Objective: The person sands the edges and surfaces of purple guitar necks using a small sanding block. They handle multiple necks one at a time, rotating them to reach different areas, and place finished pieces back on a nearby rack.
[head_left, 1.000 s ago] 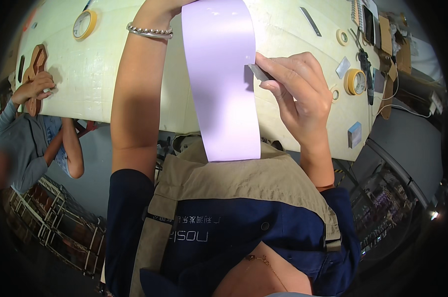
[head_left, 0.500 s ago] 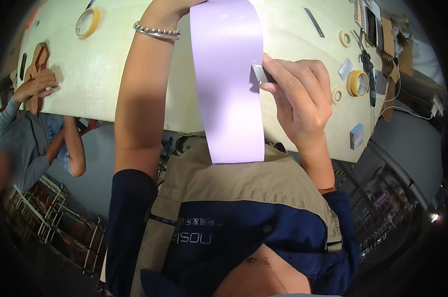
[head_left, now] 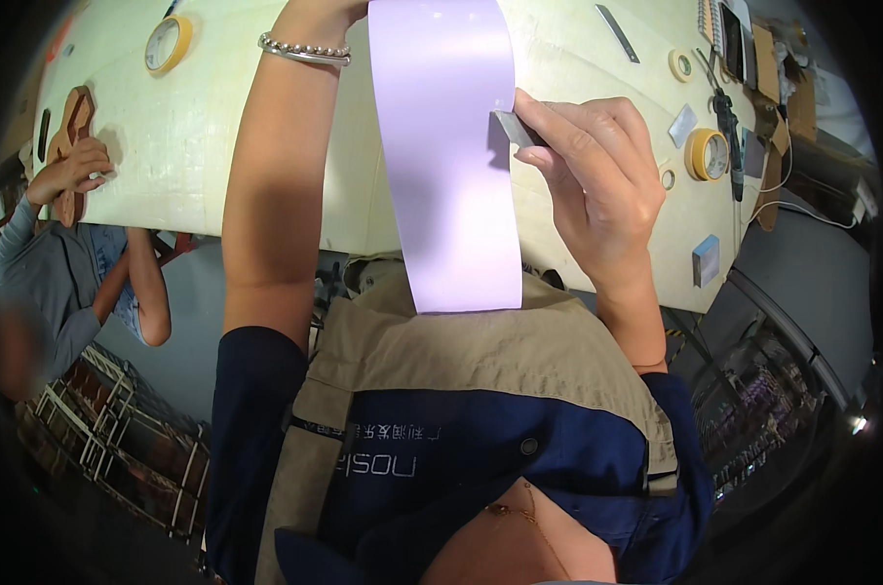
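Two hands up: right hand (head_left: 597, 185) fingers (head_left: 558, 122) pinched on small grey blade (head_left: 516, 128) against lilac sheet (head_left: 456, 156); left fingers' grip not visible.

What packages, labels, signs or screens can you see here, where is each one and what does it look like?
Small box: near the table's right front edge, upright, blue side and pale face.
Clear flat packet: on the table between two tape rolls, small, glossy, roughly square.
Printed lettering: across the chest of the person's navy and tan vest, white characters, seen upside down.
Dark flat device: far right table end, upright rectangle; whether it is a screen is unclear.
No signs.
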